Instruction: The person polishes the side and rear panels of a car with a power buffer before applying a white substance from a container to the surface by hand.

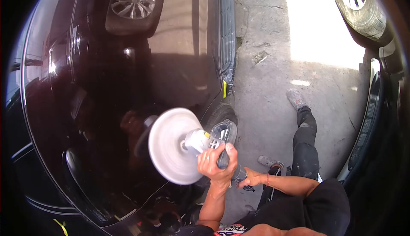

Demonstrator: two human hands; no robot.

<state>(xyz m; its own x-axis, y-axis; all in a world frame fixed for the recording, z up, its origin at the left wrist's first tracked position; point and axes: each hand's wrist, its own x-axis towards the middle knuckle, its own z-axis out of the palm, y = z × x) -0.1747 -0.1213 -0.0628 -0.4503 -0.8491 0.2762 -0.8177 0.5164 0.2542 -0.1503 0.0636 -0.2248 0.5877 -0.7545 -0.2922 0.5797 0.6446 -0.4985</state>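
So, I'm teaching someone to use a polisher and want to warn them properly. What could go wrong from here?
The left hand grips the polisher close behind the white pad; a slip might bring its fingers against the rim. The pad faces the shiny side of the dark car, so pressing too long in one spot could mark the paint. The tyre is close by too, and the pad might catch the panel edge there if it strays.

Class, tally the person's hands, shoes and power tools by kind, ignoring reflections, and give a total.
Hands: 2 (left hand, right hand)
Shoes: 2 (farther shoe, nearer shoe)
Power tools: 1 (polisher)
Total: 5
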